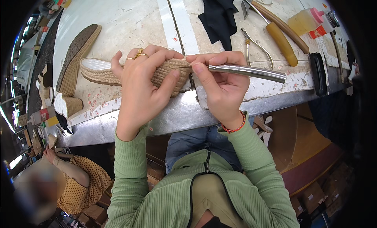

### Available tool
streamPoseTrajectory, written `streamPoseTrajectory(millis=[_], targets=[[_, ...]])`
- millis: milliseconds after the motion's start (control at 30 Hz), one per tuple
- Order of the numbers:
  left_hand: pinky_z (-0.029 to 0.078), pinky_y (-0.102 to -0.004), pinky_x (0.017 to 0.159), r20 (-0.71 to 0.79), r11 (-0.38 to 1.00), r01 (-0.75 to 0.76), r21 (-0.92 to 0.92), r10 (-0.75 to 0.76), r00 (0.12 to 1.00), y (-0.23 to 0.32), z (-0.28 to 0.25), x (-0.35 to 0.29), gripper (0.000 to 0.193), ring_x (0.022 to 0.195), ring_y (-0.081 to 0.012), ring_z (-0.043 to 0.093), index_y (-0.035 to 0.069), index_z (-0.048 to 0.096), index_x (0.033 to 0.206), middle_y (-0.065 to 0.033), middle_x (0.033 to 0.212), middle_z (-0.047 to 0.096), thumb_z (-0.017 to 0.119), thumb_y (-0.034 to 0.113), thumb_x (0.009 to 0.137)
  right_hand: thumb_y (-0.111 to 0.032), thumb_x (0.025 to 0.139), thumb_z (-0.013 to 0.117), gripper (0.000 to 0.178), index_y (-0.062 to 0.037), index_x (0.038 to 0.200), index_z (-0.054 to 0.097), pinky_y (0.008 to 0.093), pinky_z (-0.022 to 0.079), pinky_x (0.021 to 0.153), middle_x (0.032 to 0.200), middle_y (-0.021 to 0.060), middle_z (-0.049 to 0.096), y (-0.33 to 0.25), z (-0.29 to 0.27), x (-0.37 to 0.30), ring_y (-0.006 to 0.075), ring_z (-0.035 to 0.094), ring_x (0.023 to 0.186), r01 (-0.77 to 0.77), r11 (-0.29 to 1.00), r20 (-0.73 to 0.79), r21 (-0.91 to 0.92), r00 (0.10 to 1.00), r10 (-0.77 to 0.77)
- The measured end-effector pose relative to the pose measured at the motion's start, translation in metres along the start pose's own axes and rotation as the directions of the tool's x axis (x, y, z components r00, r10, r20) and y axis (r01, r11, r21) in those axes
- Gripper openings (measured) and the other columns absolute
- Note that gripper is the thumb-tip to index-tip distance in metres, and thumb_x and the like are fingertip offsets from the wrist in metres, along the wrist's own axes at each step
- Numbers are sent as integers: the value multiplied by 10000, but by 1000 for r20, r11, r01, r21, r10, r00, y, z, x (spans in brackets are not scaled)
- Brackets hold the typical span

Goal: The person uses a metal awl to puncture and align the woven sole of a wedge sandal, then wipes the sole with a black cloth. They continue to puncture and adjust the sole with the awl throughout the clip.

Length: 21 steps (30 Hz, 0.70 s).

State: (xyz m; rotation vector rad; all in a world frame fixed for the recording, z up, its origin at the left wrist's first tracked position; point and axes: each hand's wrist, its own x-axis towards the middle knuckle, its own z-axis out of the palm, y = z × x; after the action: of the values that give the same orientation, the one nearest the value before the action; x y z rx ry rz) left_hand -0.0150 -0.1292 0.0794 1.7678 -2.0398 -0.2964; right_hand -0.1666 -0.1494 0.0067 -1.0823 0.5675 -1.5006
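Observation:
A rope-wrapped wedge sole with a white perforated top lies over the bench's near part. My left hand is closed around its thick heel end, thumb pressed on the braided side. My right hand holds a slim tool with a round shiny metal handle, which points off to the right. The tool's thin tip meets the heel's edge, between the fingertips of both hands; exactly what it touches there is hidden. Left of my hands rests another rope sole, dark underside showing, with a shorter rope-sided piece below it.
Right of my hands lie nippers, a yellow-handled tool and a hammer. Black cloth lies farther back. A pink-capped bottle stands at far right. The metal bench edge runs before me. Another person works at lower left.

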Motion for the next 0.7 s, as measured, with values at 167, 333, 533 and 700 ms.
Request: streamPoseTrajectory(millis=[167,333,533,700], targets=[[126,-536,1070,1,1000,-2,7,2,1000,-1,0,0,169,998,-249,542,158,702,978,2,962,646,650,179,818,97,879,629,240,-11,1017,465,293,550,862,979,146,663,1,1,0,215,673,1000,7,1000,-21,12,1000,-6],[131,-535,1067,1,1000,-6,15,6,1000,-1,-1,0,169,1001,-253,543,163,703,979,4,965,649,652,182,819,108,887,613,282,-33,1042,425,261,551,781,935,171,688,-1,0,1,236,688,966,4,999,-19,-35,1000,-4],[134,-534,1065,-13,1000,-11,12,11,1000,-1,-1,0,164,1001,-250,545,164,703,974,4,959,648,656,180,817,109,885,615,282,-35,1038,427,270,553,794,942,172,688,-1,0,1,234,686,970,0,999,0,-51,1000,0],[140,-529,1063,-15,1000,-11,12,11,1000,0,1,0,161,997,-249,545,162,700,972,4,956,645,655,177,818,112,880,623,282,-30,1032,433,276,559,787,940,177,688,1,-1,1,237,690,960,28,997,7,-78,1000,-28]])
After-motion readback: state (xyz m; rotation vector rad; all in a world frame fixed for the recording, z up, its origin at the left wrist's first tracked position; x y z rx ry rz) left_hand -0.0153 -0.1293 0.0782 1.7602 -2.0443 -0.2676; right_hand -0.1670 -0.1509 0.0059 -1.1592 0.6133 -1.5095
